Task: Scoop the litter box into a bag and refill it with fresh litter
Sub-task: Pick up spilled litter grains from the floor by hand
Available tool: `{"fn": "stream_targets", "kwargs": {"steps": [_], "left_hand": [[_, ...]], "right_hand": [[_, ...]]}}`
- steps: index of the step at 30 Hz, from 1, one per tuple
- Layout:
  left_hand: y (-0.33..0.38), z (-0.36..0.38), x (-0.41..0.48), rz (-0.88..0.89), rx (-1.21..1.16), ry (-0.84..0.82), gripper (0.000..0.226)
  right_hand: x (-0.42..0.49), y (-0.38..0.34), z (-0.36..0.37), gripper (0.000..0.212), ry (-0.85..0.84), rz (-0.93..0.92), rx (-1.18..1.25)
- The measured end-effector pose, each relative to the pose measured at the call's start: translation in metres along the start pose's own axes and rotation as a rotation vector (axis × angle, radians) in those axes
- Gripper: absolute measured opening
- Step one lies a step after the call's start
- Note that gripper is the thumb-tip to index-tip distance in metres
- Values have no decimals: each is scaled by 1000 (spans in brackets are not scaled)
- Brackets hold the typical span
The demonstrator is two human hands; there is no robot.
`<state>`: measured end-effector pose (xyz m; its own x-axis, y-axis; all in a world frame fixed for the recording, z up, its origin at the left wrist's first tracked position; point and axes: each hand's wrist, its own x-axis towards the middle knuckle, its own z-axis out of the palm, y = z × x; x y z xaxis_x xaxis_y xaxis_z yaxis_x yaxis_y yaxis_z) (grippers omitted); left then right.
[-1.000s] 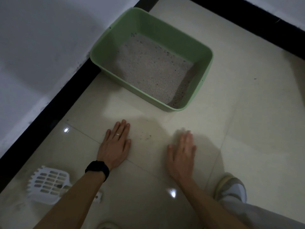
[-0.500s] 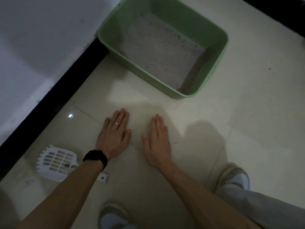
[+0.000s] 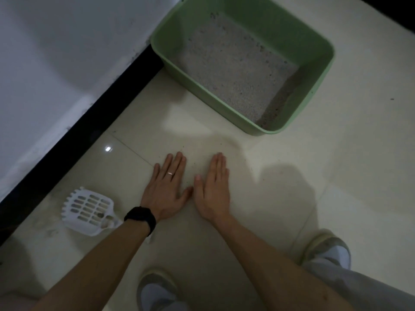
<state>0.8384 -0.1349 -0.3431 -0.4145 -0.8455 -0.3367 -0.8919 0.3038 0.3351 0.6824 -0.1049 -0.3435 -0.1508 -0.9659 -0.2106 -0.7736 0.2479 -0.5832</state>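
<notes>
Pale floor tiles [image 3: 336, 176] bear the left hand [image 3: 167, 189] and right hand [image 3: 212, 189] flat, side by side, seemingly gathering stray litter [image 3: 192, 163]; next comes gripping the scoop [image 3: 87, 209]

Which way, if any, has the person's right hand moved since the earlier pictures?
Yes. The right hand has slid left along the floor, toward the left hand resting over the tile seam; their thumbs now almost meet.

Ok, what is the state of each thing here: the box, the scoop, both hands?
litter box: upright on the floor, holding grey litter.
scoop: lying on the floor, untouched.
left hand: fingers straight, flat on the floor, holding nothing.
right hand: fingers straight, flat on the floor beside the left hand.
</notes>
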Motion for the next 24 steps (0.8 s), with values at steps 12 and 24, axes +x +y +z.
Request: {"fn": "stream_targets", "kwargs": {"steps": [12, 24], "left_hand": [[2, -3, 27, -243, -106, 141, 77], [20, 2, 28, -18, -164, 157, 66]], "right_hand": [[37, 61, -44, 74, -1, 90, -322], [36, 58, -47, 66, 87, -34, -209]]}}
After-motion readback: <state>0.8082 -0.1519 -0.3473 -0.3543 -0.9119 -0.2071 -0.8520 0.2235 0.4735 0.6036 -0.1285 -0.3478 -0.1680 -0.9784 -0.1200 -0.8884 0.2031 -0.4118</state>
